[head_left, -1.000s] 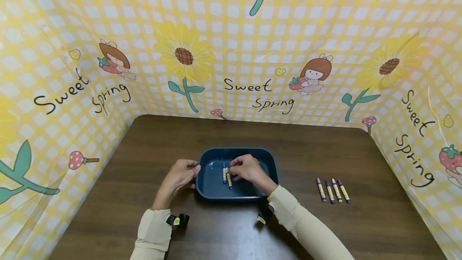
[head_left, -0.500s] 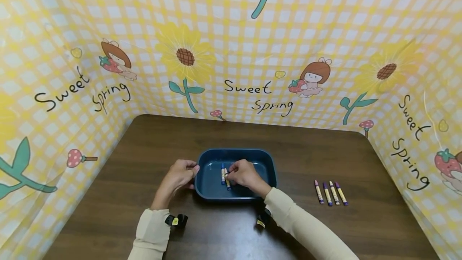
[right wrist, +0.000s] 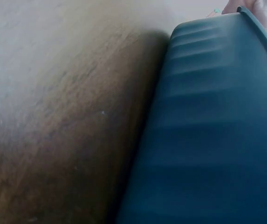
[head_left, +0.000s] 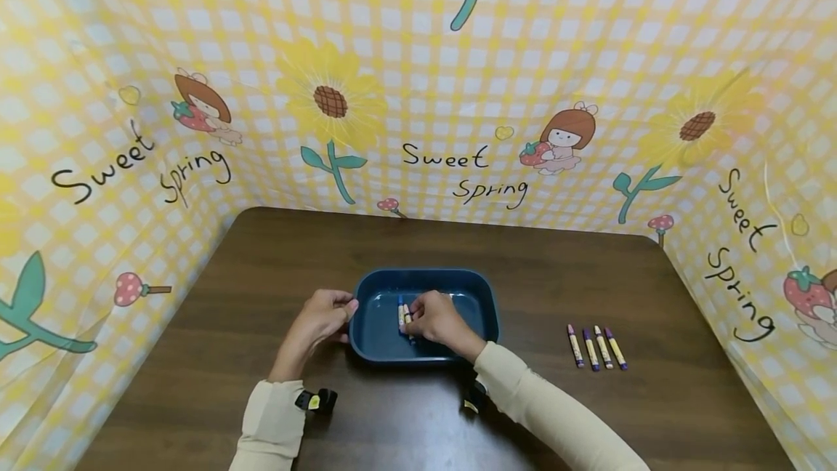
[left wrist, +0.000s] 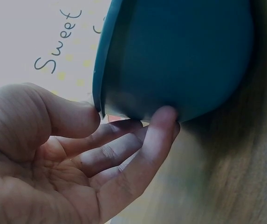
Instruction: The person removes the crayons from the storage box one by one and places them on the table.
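A person's left hand (head_left: 325, 316) is steadying the left end of the blue tray (head_left: 375, 331), thumb at the rim and bent fingers meeting the outer wall. Inside the tray, left of its centre, a blue crayon (head_left: 401, 317) and a second crayon (head_left: 407, 311) are lying side by side. The right hand (head_left: 434, 318) is reaching into the tray, fingertips drawn together over the second crayon; whether they are pinching or merely touching it, the views are not showing. Four loose crayons (head_left: 603, 347) are lying in a row on the tabletop (head_left: 523, 275), well right of the tray. Crowded fingertips could be risking a nudge that sets the round pair rolling apart; a slackening left hand could be letting the tray slide.
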